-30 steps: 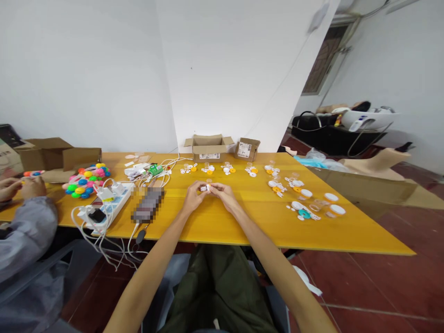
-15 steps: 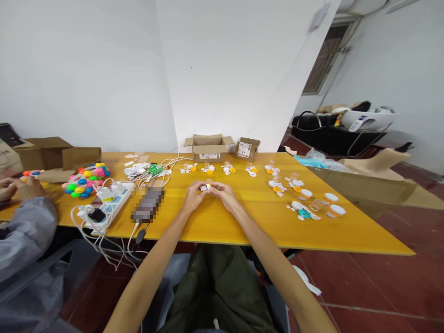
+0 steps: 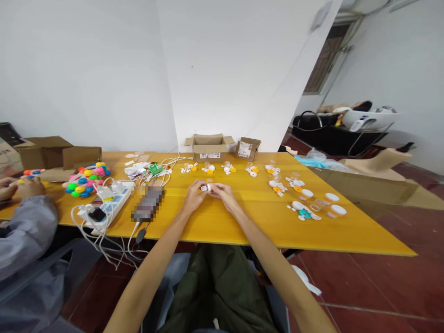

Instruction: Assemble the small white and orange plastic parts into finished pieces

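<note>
My left hand (image 3: 194, 196) and my right hand (image 3: 225, 194) meet over the middle of the table, fingers closed around a small white plastic part (image 3: 206, 188). Dark spots or holes show on its left side; its exact kind is too small to tell. Just beyond my fingers stands a small clear cup (image 3: 209, 180). Further back lie small groups of parts, among them an orange ring (image 3: 210, 171), a white disc (image 3: 226, 169) and another clear cup (image 3: 207, 164). To the right, a teal ring (image 3: 305, 213) lies among white pieces.
White-lidded jars (image 3: 332, 198) stand at the right. An open cardboard box (image 3: 209, 150) and a smaller box (image 3: 248, 148) are at the wall. Left are a phone (image 3: 148, 204), a power strip (image 3: 116, 203) with cables, colourful balls (image 3: 83, 182) and another person's hand (image 3: 32, 187).
The white part has turned slightly between my fingers, and more of it shows. My hands stay in nearly the same place. The other person's hand has shifted a little.
</note>
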Demonstrator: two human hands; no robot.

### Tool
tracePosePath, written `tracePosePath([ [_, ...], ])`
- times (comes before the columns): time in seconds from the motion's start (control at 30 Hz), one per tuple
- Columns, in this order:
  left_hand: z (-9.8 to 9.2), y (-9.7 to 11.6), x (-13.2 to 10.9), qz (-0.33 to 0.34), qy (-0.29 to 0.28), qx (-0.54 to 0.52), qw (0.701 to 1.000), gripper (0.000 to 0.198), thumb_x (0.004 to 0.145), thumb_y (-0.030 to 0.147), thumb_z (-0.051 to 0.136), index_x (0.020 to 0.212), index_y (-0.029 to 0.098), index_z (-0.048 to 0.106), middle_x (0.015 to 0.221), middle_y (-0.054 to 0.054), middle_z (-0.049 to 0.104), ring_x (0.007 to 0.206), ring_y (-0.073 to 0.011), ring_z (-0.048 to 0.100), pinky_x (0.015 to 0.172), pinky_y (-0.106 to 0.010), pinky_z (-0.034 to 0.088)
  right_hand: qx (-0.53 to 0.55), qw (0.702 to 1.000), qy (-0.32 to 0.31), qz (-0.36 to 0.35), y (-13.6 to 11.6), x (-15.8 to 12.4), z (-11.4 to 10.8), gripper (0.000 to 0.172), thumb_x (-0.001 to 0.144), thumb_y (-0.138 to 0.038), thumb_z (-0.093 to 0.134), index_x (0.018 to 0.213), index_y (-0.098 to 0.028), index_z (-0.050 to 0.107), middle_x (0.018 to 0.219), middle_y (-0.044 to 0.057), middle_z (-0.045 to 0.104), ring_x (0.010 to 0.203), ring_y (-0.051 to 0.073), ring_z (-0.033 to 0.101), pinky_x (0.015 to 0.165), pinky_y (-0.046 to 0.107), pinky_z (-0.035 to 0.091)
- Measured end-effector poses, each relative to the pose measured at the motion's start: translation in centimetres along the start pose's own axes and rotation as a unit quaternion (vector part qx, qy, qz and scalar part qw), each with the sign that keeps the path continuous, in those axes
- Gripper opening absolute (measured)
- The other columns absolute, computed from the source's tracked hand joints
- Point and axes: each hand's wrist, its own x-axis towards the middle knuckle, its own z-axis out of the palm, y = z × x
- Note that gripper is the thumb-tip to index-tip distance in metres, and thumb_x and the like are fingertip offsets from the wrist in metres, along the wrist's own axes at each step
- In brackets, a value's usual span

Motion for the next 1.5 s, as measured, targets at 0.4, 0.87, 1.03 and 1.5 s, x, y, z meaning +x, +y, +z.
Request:
tracePosePath([
  [0.4, 0.15, -0.33, -0.02, -0.035, 0.006, 0.009, 0.999, 0.018, 0.076, 0.020, 0.072, 0.094, 0.022, 0.070, 0.090, -0.003, 0.072, 0.079, -0.0165, 0.067, 0.072, -0.029, 0.057, -0.019, 1.000, 0.006, -0.022, -0.03, 0.16, -0.05, 0.039, 0.052, -0.054, 0.085, 0.069, -0.021, 0.074, 0.075, 0.004, 0.075, 0.076, 0.021, 0.069, 0.083, 0.039, 0.056],
  [0.87, 0.24, -0.45, -0.07, -0.059, 0.015, -0.014, 0.998, 0.017, 0.077, 0.024, 0.072, 0.093, 0.021, 0.071, 0.089, -0.003, 0.073, 0.079, -0.0164, 0.068, 0.073, -0.030, 0.058, -0.024, 0.999, 0.012, -0.035, 0.10, 0.26, 0.00, 0.040, 0.052, -0.055, 0.085, 0.070, -0.022, 0.073, 0.073, 0.004, 0.074, 0.078, 0.023, 0.070, 0.084, 0.039, 0.055],
  [1.03, 0.27, -0.40, -0.01, -0.060, 0.016, -0.010, 0.998, 0.016, 0.077, 0.025, 0.072, 0.093, 0.021, 0.071, 0.090, -0.003, 0.074, 0.079, -0.0166, 0.069, 0.072, -0.030, 0.058, -0.026, 0.999, 0.012, -0.040, 0.13, 0.32, 0.05, 0.038, 0.054, -0.053, 0.084, 0.072, -0.022, 0.072, 0.074, 0.004, 0.074, 0.077, 0.023, 0.070, 0.083, 0.039, 0.055],
  [1.5, 0.16, -0.23, -0.03, -0.059, 0.017, -0.011, 0.998, 0.017, 0.078, 0.028, 0.072, 0.094, 0.021, 0.071, 0.091, -0.004, 0.074, 0.081, -0.0176, 0.068, 0.073, -0.031, 0.058, -0.020, 0.999, 0.023, -0.043, 0.42, 0.56, -0.14, 0.038, 0.051, -0.050, 0.086, 0.072, -0.022, 0.071, 0.077, 0.004, 0.075, 0.075, 0.021, 0.070, 0.080, 0.037, 0.056],
])
